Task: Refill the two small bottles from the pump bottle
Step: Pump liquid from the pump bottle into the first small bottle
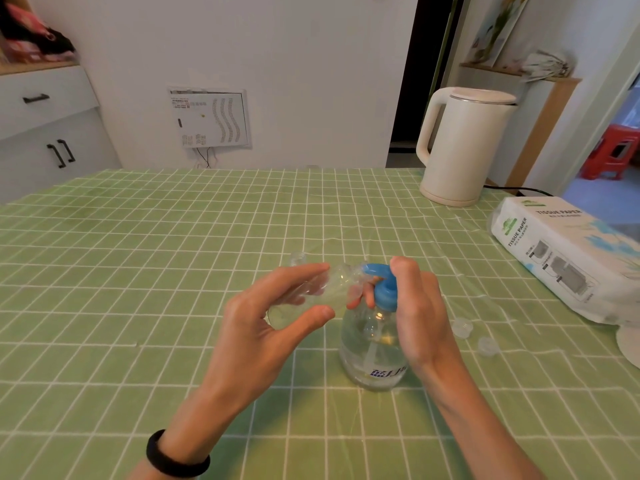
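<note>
A clear pump bottle (372, 355) with a blue pump head (382, 289) stands on the green checked tablecloth. My right hand (420, 313) wraps the pump from the right, fingers curled over its top. My left hand (273, 317) holds a small clear bottle (323, 289) tilted on its side, its mouth touching the blue spout. A second small clear bottle (298, 258) stands just behind my left fingers, open at the top. Two clear caps (462, 327) (487, 346) lie on the cloth to the right of the pump bottle.
A cream electric kettle (464, 147) stands at the table's far right, its cord trailing right. A white tissue paper pack (568, 254) lies along the right edge. A white round object (628, 344) shows at the right border. White cabinets stand at the far left.
</note>
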Available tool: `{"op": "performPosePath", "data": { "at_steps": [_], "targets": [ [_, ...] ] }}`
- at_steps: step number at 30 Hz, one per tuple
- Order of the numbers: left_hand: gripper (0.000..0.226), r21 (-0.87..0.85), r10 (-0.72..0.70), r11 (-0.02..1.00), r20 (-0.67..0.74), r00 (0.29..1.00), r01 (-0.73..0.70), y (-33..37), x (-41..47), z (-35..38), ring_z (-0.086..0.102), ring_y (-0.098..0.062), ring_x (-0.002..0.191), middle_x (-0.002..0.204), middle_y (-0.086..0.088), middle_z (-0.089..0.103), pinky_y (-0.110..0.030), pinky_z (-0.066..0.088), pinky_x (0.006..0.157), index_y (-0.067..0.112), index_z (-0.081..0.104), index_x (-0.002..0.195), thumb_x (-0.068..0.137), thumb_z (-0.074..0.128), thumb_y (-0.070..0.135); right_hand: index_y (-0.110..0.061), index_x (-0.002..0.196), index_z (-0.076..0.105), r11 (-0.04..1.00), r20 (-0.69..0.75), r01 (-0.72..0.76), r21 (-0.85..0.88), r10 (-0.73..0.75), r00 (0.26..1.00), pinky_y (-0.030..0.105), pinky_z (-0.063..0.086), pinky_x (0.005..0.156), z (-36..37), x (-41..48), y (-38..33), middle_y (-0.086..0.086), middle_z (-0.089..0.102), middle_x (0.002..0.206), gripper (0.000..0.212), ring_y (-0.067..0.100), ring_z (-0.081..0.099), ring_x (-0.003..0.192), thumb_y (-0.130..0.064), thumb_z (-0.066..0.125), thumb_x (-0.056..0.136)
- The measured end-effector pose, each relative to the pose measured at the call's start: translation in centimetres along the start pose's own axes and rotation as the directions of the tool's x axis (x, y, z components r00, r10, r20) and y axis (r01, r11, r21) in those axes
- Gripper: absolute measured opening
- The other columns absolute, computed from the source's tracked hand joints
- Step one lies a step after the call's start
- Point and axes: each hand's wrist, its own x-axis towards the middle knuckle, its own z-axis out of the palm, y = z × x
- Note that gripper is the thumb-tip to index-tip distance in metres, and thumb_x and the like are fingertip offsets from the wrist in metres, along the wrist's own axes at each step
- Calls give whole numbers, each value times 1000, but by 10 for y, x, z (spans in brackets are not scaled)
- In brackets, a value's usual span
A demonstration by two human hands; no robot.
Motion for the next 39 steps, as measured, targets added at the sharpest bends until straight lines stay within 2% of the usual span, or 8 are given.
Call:
{"op": "performPosePath", "data": {
  "at_steps": [4, 9, 13, 18, 23, 32, 36, 39],
  "targets": [
    [45, 5, -3, 1000, -3, 1000, 3, -1, -2, 1, 75, -10, 112, 119, 16, 77, -28, 59, 95, 32, 69, 130, 87, 77, 37, -16, 54, 55, 1000, 4, -5, -10, 5, 1000, 14, 49, 75, 1, -1, 1, 11, 78, 72, 55, 13, 72, 75, -37, 30, 99],
    [44, -15, -7, 1000, -32, 999, 7, -1, -2, 0, 76, -12, 110, 119, 15, 77, -34, 60, 95, 36, 68, 130, 87, 77, 36, -24, 52, 56, 1000, -26, -24, -2, 24, 999, 10, 48, 74, 2, -4, -1, 5, 78, 72, 66, 11, 74, 76, -64, 26, 95],
    [44, -19, -9, 1000, -43, 999, 9, -1, -3, 0, 76, -14, 110, 118, 15, 77, -34, 59, 96, 37, 68, 129, 86, 77, 35, -26, 50, 55, 999, -37, -41, -8, 41, 998, 9, 47, 72, 3, -5, -2, 4, 79, 72, 68, 10, 74, 76, -70, 24, 92],
    [44, -19, -2, 1000, -36, 999, 1, -1, -3, 1, 75, -13, 112, 119, 16, 77, -24, 56, 98, 36, 68, 130, 86, 78, 36, -23, 51, 56, 1000, -24, -19, 16, 20, 1000, 7, 47, 71, 2, -4, -3, 6, 78, 70, 61, 7, 72, 73, -62, 30, 89],
    [44, -1, -4, 1000, -31, 1000, 4, -2, -4, 2, 74, -14, 113, 119, 15, 76, -22, 55, 98, 36, 68, 129, 86, 77, 39, -7, 54, 54, 1000, 4, -2, -16, 2, 1000, 12, 48, 70, 1, -1, 0, 11, 74, 66, 56, 13, 70, 70, -36, 33, 96],
    [45, -18, -3, 1000, -41, 999, 2, -3, -4, 1, 73, -15, 115, 121, 16, 76, -22, 54, 99, 41, 67, 130, 87, 77, 39, -27, 50, 56, 1000, -32, -28, -10, 28, 999, 7, 47, 73, 3, -5, -2, 3, 79, 71, 68, 8, 74, 77, -70, 25, 93],
    [45, -19, 4, 1000, -41, 999, -5, -2, -4, 1, 73, -14, 115, 122, 17, 75, -21, 54, 100, 44, 67, 131, 87, 77, 38, -21, 51, 56, 1000, -31, -18, 15, 18, 999, 7, 47, 72, 3, -5, -3, 4, 77, 68, 64, 7, 73, 73, -65, 30, 91],
    [45, -20, 2, 1000, -41, 999, -3, -2, -4, 1, 73, -15, 114, 121, 17, 75, -22, 54, 100, 42, 68, 130, 87, 77, 38, -16, 52, 55, 1000, -8, -6, 14, 6, 1000, 10, 48, 72, 2, -3, -2, 7, 76, 67, 58, 10, 72, 72, -48, 34, 97]
  ]
}}
